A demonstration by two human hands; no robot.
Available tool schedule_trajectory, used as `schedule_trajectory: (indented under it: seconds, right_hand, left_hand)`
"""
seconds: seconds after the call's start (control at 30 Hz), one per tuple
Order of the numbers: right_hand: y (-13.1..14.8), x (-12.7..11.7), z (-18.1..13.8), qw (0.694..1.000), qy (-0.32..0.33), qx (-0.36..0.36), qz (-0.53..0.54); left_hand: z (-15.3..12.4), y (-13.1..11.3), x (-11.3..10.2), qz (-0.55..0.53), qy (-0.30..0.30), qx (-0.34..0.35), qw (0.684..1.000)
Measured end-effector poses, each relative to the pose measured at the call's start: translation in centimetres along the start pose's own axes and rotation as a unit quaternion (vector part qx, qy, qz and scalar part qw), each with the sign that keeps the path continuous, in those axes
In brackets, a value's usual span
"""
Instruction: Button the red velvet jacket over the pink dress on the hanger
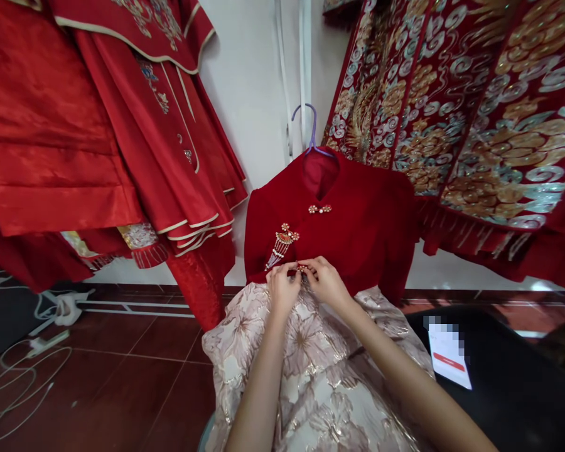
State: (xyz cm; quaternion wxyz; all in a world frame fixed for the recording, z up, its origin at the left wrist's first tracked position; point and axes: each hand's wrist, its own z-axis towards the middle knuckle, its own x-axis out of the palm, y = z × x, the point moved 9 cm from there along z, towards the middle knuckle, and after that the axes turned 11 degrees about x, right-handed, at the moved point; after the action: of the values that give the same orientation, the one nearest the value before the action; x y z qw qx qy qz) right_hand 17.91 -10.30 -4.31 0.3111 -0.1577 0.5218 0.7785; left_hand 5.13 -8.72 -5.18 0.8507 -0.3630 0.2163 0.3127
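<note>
A dark red velvet jacket hangs upright on a purple hanger. A jewelled clasp sits below its collar, and a gold fan-shaped brooch with beaded tassels is on the left of its front. Low on the front, close to the hem, my left hand and my right hand meet with their fingers pinched. Between the fingertips shows a small gold ornament, like the clasp above and mostly covered by them. Both hands rest close to the velvet.
A pale floral brocade fabric spreads beneath my forearms. Red garments hang at left, an embroidered red garment at right. A lit phone lies on a black surface. White cables trail over the tiled floor.
</note>
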Motion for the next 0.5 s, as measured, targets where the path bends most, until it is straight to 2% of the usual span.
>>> schedule_trajectory:
  seconds: [0.23, 0.33, 0.5]
  right_hand:
    - [0.02, -0.17, 0.28, 0.995, -0.042, 0.033, -0.09]
    - [0.09, -0.11, 0.02, 0.993, -0.061, 0.038, -0.09]
    - [0.53, 0.31, 0.0, 0.998, -0.048, 0.016, -0.037]
  left_hand:
    - [0.13, -0.08, -0.07, -0.024, -0.003, -0.016, 1.0]
    - [0.11, -0.16, -0.27, -0.018, -0.011, -0.019, 1.0]
    - [0.05, 0.11, -0.22, -0.017, -0.01, -0.02, 1.0]
